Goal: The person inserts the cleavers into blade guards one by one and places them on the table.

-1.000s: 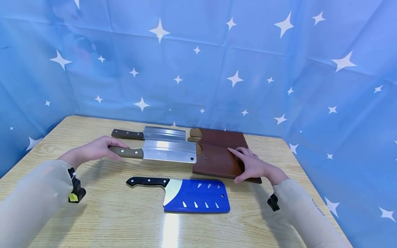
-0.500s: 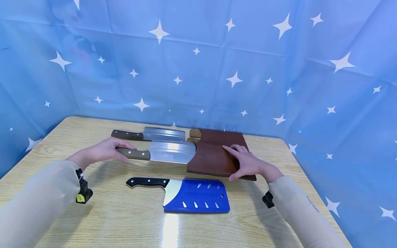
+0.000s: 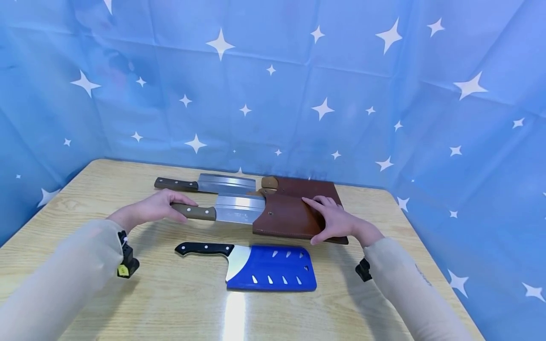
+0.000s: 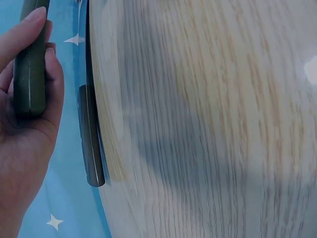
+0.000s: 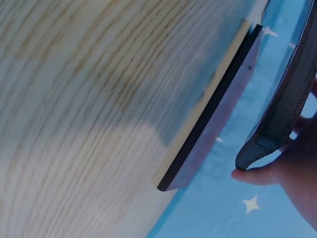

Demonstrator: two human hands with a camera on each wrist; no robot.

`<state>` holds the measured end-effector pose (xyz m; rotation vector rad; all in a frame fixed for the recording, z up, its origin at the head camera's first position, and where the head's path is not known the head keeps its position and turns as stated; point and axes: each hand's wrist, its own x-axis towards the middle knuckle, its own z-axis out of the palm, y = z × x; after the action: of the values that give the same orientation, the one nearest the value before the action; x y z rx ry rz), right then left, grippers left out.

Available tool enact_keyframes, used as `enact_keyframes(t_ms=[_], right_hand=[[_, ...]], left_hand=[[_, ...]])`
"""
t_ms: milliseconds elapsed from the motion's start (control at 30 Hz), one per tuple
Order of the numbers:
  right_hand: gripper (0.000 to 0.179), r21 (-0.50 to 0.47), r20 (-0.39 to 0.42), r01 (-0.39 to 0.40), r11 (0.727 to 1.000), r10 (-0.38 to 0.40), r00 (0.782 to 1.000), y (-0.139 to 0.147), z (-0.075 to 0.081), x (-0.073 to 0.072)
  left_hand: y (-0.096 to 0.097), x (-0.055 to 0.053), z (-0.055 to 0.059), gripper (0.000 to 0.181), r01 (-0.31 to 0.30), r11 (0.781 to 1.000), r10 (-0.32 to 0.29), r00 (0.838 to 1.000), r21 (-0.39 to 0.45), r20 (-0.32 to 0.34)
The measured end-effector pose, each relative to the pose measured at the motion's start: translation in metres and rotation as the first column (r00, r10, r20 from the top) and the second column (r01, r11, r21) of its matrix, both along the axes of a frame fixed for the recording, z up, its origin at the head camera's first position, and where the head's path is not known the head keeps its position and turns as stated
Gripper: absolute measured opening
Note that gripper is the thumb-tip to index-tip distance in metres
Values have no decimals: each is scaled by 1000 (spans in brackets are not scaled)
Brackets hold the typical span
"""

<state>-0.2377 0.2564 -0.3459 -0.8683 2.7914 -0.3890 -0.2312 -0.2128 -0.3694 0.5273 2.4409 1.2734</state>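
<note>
My left hand (image 3: 159, 207) grips the brown handle of a cleaver (image 3: 241, 208), also seen as a dark handle (image 4: 30, 74) in the left wrist view. Its shiny blade is partly inside a brown leather sheath (image 3: 287, 215), which hides the blade's far end. With thumb and fingers spread across its width, my right hand (image 3: 334, 220) holds that sheath by its right part. In the right wrist view the sheath's edge (image 5: 282, 94) sits between thumb and fingers, raised above the table. Cleaver and sheath lie in one line, left to right.
Behind them rest a second bare cleaver (image 3: 226, 183) and a second brown sheath (image 3: 315, 187). Nearer the front lies a black-handled cleaver (image 3: 204, 248) with a blue blade cover (image 3: 273, 270). A star-patterned blue curtain (image 3: 273, 94) rises behind the wooden table (image 3: 170, 303).
My left hand has moved right, sliding the cleaver's blade into the sheath. The right hand has brought the sheath slightly left. The blue-covered cleaver stays put.
</note>
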Motion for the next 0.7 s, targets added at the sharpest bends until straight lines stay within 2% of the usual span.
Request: enact_keyframes(t_ms=[367,700], right_hand=[[107,-2,5,0,1000,0,1000,-9,3,-2],[107,3,9,13,1000,-13,1000,-12,0,-5]], left_hand=[[12,-1,1,48,-4,1000,4,1000,-11,-5],[21,-4,-4,47,6,1000,-6,1000,-9,-24]])
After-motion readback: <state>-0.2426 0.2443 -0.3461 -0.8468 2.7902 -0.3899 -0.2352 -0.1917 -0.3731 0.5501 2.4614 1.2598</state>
